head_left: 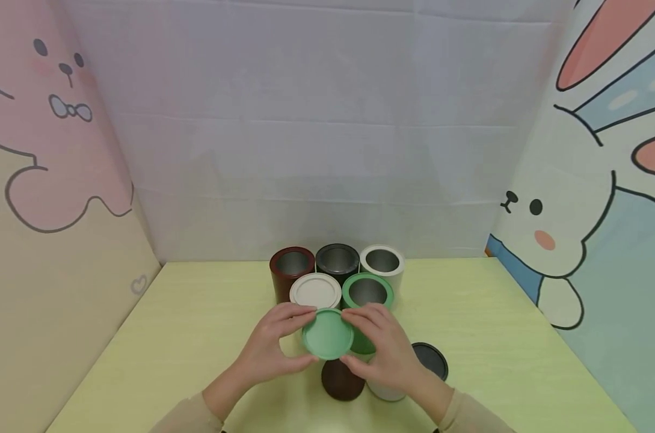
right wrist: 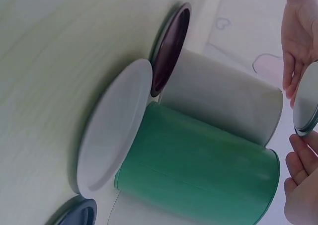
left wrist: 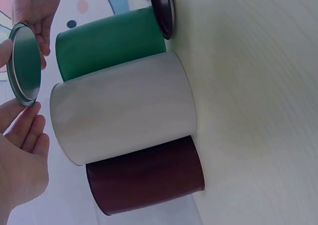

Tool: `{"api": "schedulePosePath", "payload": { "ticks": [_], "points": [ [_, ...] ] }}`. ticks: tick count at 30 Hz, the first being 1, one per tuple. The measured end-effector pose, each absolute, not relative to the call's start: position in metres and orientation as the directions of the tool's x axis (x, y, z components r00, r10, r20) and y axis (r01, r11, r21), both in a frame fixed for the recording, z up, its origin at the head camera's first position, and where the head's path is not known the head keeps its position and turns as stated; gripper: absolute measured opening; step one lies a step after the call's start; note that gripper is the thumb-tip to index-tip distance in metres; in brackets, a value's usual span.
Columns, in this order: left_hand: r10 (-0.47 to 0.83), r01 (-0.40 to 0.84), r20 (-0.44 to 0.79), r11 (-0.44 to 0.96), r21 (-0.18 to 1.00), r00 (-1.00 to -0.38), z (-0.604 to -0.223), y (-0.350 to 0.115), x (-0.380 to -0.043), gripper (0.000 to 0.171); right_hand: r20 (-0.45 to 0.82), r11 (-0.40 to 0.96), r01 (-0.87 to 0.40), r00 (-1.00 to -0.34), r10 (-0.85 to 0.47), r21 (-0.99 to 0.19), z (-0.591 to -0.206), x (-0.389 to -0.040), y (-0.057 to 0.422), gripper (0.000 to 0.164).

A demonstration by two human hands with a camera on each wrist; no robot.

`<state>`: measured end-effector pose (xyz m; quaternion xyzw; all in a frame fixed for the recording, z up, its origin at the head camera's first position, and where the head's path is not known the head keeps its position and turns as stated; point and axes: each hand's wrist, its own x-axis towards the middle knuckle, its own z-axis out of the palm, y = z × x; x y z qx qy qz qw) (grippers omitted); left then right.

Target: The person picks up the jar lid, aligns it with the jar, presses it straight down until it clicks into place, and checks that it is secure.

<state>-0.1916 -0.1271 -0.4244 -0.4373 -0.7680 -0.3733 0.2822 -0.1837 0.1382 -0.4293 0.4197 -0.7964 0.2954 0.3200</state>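
Note:
Between both hands is a round green lid [head_left: 328,334], held up in front of the cans. My left hand [head_left: 273,344] pinches its left edge with fingers and thumb, and my right hand [head_left: 385,346] pinches the right edge the same way. Just behind the lid stands the green can [head_left: 366,344] with its top uncovered. Beside that, a white can [left wrist: 121,108] carries a white lid [head_left: 315,290] on top. In the left wrist view the green lid [left wrist: 27,63] is tilted, close to the upper ends of the cans.
At the back stand three uncovered cans: dark red [head_left: 280,279], black [head_left: 338,248] and white [head_left: 397,279]. Nearer me lie a brown lid [head_left: 342,382], a white lid [right wrist: 114,130] and a black lid [head_left: 431,361] on the pale yellow table [head_left: 197,319]. Fabric walls enclose three sides.

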Motion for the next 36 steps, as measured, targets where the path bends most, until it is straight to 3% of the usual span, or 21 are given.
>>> {"api": "schedulePosePath", "payload": {
  "ticks": [7,19,27,36],
  "points": [
    [0.438,0.854,0.741,0.361,0.374,-0.509,-0.420,-0.114,-0.196,0.063,0.781,0.485,-0.847,-0.449,-0.434,-0.217,-0.428,-0.188,0.145,0.055],
    [0.423,0.808,0.697,0.417,0.417,-0.578,-0.408,-0.088,-0.209,0.063,0.737,0.487,-0.821,-0.522,-0.430,-0.298,-0.416,-0.200,0.166,0.056],
    [0.450,0.728,0.580,0.510,0.458,-0.680,-0.392,-0.070,-0.215,0.064,0.742,0.461,-0.842,-0.494,-0.453,-0.279,-0.409,-0.214,0.185,0.055],
    [0.471,0.676,0.488,0.554,0.485,-0.735,-0.381,-0.054,-0.228,0.065,0.718,0.482,-0.821,-0.531,-0.450,-0.305,-0.408,-0.226,0.199,0.059]
  ]
}}
